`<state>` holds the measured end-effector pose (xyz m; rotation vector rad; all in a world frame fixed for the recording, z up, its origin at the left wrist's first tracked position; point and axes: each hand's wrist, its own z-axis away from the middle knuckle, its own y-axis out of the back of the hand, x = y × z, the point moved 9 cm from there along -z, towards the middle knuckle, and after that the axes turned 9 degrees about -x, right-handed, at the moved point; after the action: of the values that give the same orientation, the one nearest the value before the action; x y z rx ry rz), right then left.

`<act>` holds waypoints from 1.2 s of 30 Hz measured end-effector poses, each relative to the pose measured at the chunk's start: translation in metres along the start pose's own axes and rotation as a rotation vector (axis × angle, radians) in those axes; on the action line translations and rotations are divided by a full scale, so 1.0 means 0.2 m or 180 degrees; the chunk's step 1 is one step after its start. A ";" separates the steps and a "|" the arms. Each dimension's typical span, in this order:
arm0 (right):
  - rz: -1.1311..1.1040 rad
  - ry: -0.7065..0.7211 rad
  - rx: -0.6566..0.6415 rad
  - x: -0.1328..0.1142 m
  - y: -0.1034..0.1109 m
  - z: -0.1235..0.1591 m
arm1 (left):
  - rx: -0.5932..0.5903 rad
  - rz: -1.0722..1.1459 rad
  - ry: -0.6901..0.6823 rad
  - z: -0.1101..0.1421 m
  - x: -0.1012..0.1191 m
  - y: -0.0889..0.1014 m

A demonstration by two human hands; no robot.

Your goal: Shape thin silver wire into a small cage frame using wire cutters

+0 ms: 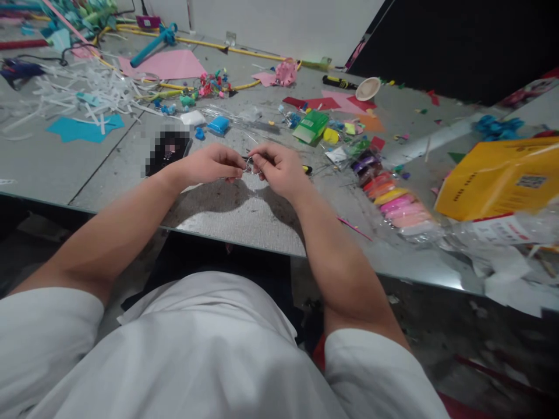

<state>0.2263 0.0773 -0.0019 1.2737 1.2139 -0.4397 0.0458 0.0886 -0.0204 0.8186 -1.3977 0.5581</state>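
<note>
Above the grey tabletop, my left hand [212, 164] and my right hand [283, 169] meet, both closed on a thin wire [249, 167]. The wire is silvery and bends into a small loop between my fingertips; its ends are hard to make out. Under my right hand, a black and yellow tool [308, 170] shows only in part. A black phone-like object [170, 148], partly blurred out, lies beside my left wrist. Just beyond my hands are a blue clay packet [219, 125], a white packet [193, 118] and a green packet [311, 127].
Clay packs [399, 201] in several colours lie to the right, near a yellow bag [498, 180]. Shredded white paper [98, 87] and a pink sheet [168, 64] spread at the back left. A paper cup [368, 89] lies at the back. The table's front edge [236, 240] runs before me.
</note>
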 end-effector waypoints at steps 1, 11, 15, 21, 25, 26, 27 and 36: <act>-0.0041 -0.0023 0.0044 0.02 0.00 0.00 | 0.0014 -0.0048 -0.0010 0.00 0.00 0.01; -0.0132 0.0124 -0.0072 0.08 -0.01 -0.04 | 0.0135 -0.1641 -0.0460 0.01 0.10 0.01; -0.0170 0.0076 -0.0085 0.08 -0.01 -0.04 | 0.0219 -0.1867 -0.0507 0.01 0.11 0.01; -0.0397 -0.0005 0.0061 0.11 -0.03 -0.05 | 0.0419 -0.1647 -0.0285 0.02 0.10 0.02; -0.0449 0.0008 0.0040 0.11 -0.04 -0.05 | 0.0431 -0.1442 -0.0179 0.02 0.09 0.02; -0.0457 0.0007 0.0027 0.11 -0.04 -0.05 | 0.0433 -0.1396 -0.0173 0.02 0.08 0.02; -0.0470 0.0010 0.0014 0.10 -0.04 -0.05 | 0.0438 -0.1354 -0.0173 0.02 0.08 0.02; -0.0408 0.0070 -0.0150 0.10 -0.02 -0.04 | 0.0096 -0.1165 0.0243 0.01 0.06 0.02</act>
<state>0.2271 0.0900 -0.0196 1.1675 1.3218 -0.4883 0.0431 0.0876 -0.0081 1.0386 -1.1365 0.3237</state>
